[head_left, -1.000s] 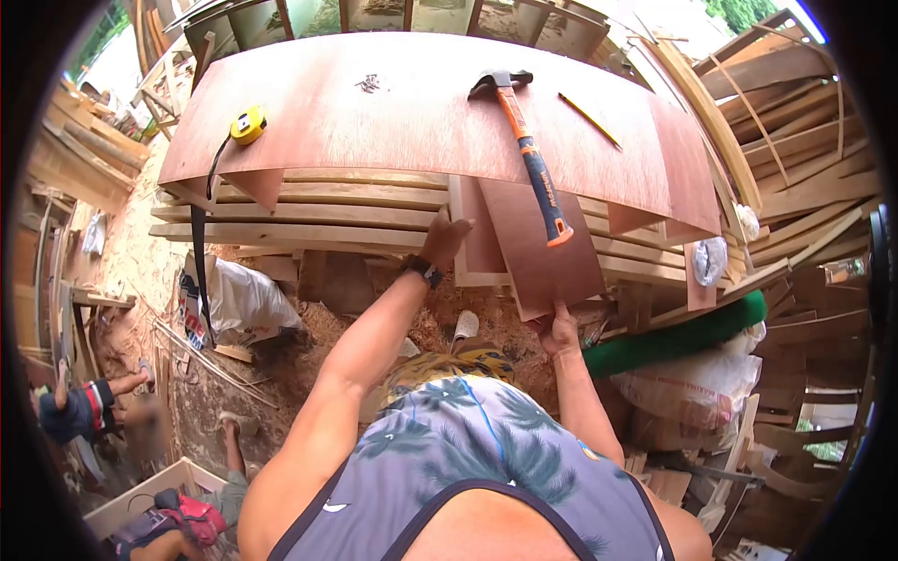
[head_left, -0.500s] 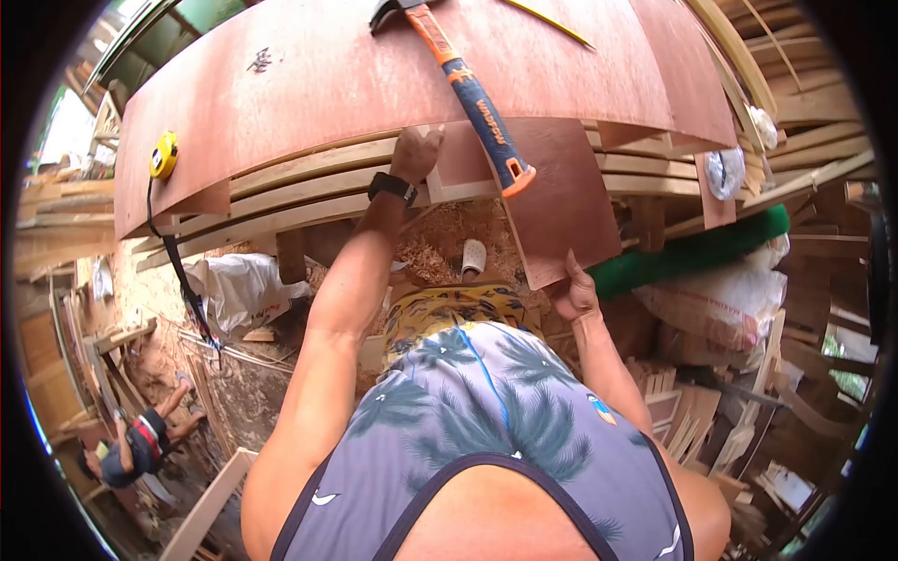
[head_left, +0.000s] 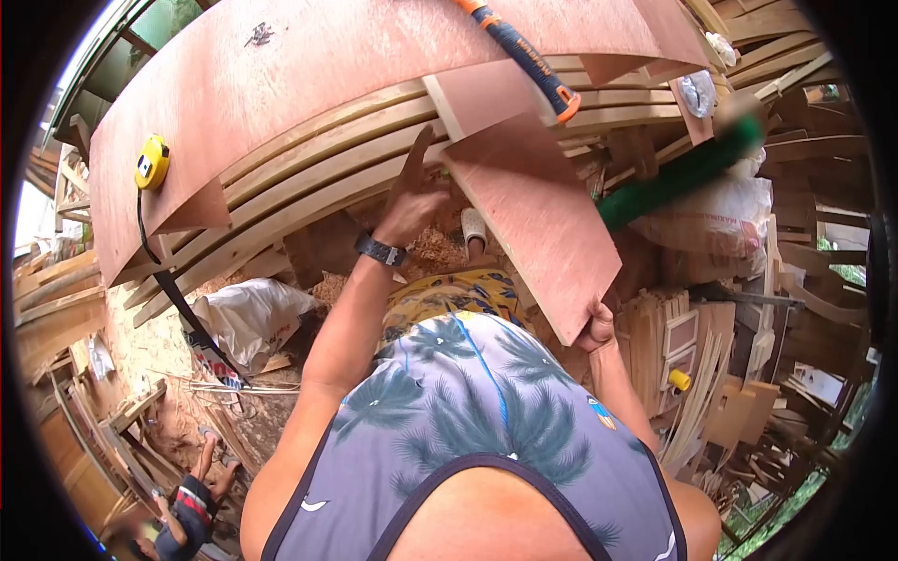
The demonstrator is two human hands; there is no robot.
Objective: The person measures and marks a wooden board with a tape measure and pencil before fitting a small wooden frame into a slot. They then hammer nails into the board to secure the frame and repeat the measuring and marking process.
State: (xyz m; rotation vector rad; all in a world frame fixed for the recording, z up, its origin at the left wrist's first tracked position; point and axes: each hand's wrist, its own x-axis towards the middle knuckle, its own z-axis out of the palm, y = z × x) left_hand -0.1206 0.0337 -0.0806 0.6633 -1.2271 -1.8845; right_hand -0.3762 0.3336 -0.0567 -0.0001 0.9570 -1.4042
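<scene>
My right hand (head_left: 597, 327) grips the near corner of a reddish plywood panel (head_left: 543, 220), which slants down from the bench edge towards me. My left hand (head_left: 412, 210), with a dark watch on the wrist, is off the panel, its index finger stretched out beside the panel's left edge. A framed piece with a pale wooden strip (head_left: 443, 105) lies at the panel's far end. Partly on the bench sheet rests a hammer (head_left: 524, 58) with a blue and orange handle, its head out of view.
Curved plywood (head_left: 243, 103) covers the bench over stacked slats. It bears a yellow tape measure (head_left: 152, 164) and small dark nails (head_left: 259, 35). A green roll (head_left: 683, 173) is at right, white sacks stand below, and another person (head_left: 192, 510) is at lower left.
My right hand has drawn the panel nearer and tilted it. My left hand has let go of the framed piece and extended its index finger. The view has shifted, and the pencil is out of sight.
</scene>
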